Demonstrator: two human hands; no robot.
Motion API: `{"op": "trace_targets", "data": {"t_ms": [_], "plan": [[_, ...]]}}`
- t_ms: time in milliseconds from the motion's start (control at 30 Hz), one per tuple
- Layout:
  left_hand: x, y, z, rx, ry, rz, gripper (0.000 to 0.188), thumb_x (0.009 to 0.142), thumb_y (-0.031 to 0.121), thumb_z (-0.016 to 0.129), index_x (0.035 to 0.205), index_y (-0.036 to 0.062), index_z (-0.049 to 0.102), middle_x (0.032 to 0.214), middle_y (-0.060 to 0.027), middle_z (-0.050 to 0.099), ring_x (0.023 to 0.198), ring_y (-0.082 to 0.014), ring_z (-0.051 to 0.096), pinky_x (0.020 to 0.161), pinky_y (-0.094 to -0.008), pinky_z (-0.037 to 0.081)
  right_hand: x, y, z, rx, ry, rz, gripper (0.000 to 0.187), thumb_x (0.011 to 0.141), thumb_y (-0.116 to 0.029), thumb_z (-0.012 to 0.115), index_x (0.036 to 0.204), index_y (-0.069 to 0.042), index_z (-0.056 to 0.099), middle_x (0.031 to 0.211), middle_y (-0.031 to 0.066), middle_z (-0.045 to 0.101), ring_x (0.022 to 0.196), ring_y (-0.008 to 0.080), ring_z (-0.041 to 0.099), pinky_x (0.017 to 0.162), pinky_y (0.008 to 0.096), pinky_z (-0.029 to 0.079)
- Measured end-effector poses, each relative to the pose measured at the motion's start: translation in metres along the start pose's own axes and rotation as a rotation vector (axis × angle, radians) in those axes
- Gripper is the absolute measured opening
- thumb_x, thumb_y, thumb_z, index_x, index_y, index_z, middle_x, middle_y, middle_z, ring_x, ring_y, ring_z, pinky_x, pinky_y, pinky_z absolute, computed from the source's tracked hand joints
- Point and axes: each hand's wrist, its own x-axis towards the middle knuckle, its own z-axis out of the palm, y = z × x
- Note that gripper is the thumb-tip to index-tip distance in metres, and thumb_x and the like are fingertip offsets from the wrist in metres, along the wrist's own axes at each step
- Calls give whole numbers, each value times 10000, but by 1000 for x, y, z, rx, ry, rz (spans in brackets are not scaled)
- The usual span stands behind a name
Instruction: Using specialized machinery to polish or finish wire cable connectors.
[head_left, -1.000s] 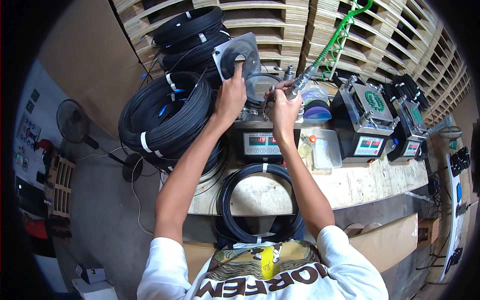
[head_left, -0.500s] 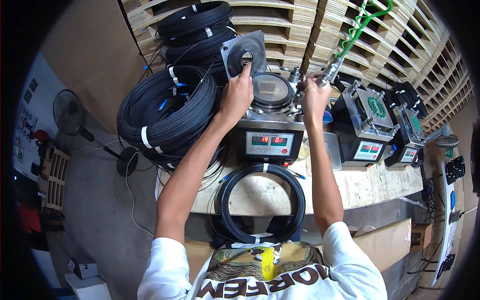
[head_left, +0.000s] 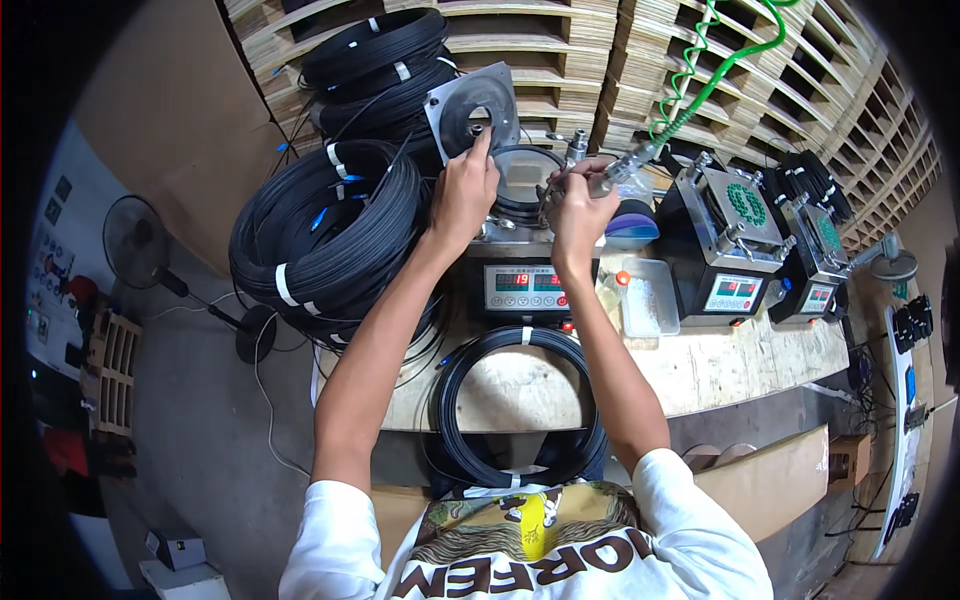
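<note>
My left hand [head_left: 466,195] grips the lower part of a square metal plate [head_left: 503,90], its index finger by the round hole. The plate stands tilted up behind a black polishing machine [head_left: 476,295]. In my right hand [head_left: 580,215] is an air blow gun [head_left: 610,180], fed by a green coiled hose [head_left: 722,75]. Its nozzle end is hard to make out among my fingers, over the right side of the machine's round pad [head_left: 522,178]. A coil of black cable [head_left: 450,400] with blue connectors lies in front of the machine, overhanging the table edge.
Big black cable coils [head_left: 330,235] are piled on the left. To the right stand a clear plastic tub [head_left: 648,300], stacked discs [head_left: 630,225] and two similar machines [head_left: 712,260] with green-studded plates. Pallets [head_left: 560,50] rise behind the table [head_left: 690,375]; a fan [head_left: 140,240] stands left.
My right hand has brought the blow gun leftward and lower, over the round pad. My left hand stays on the plate. The view has shifted slightly, and the tub now shows more fully.
</note>
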Motion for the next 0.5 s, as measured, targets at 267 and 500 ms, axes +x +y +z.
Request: {"op": "trace_targets", "data": {"t_ms": [267,500], "plan": [[-1,-2,-4,1,-37,-46,395,937,56,530,1309,-75,529,904,-325,653,834,-446,670,716,-453,528,16,-41,-36,-83,-163,306,58,887,-13,502,926,-31,542,703,58,599,583,125,583,515,256,456],[2,-2,-2,7,-13,27,390,925,31,530,1305,-55,535,893,-302,655,810,-442,654,710,-480,503,31,-47,-44,-107,-61,100,31,868,-5,515,861,-11,545,706,41,576,612,107,555,553,254,438]]}}
